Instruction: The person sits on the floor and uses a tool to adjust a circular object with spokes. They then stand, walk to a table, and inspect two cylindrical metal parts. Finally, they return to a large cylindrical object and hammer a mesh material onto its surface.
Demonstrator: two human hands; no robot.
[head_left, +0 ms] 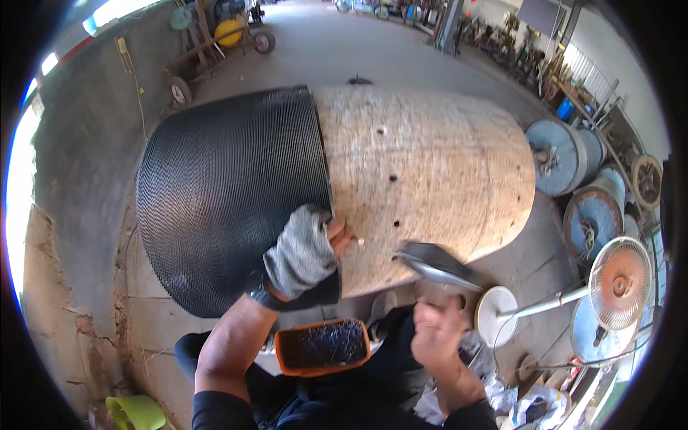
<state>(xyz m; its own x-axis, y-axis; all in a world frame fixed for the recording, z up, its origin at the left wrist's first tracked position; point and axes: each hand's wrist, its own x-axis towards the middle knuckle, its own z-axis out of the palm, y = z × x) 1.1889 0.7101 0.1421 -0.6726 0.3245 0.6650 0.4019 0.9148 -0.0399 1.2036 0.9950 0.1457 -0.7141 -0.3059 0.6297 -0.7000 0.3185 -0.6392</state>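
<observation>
A large wooden drum (437,165) lies in front of me, its left half wrapped in tight black wire coils (229,193). My left hand (308,251), in a grey fingerless glove, presses on the drum at the edge of the coils and pinches a small nail against the wood. My right hand (438,331) grips a hammer (433,264) whose blurred metal head hangs just right of the nail. An orange tray (287,355) holding several dark nails rests on my lap below the left hand.
A standing fan (616,276) with a white round base (496,315) stands at the right. Blue wire spools (566,154) line the right side. A wheeled cart (215,36) sits at the far back left. A rough concrete wall (79,165) runs along the left.
</observation>
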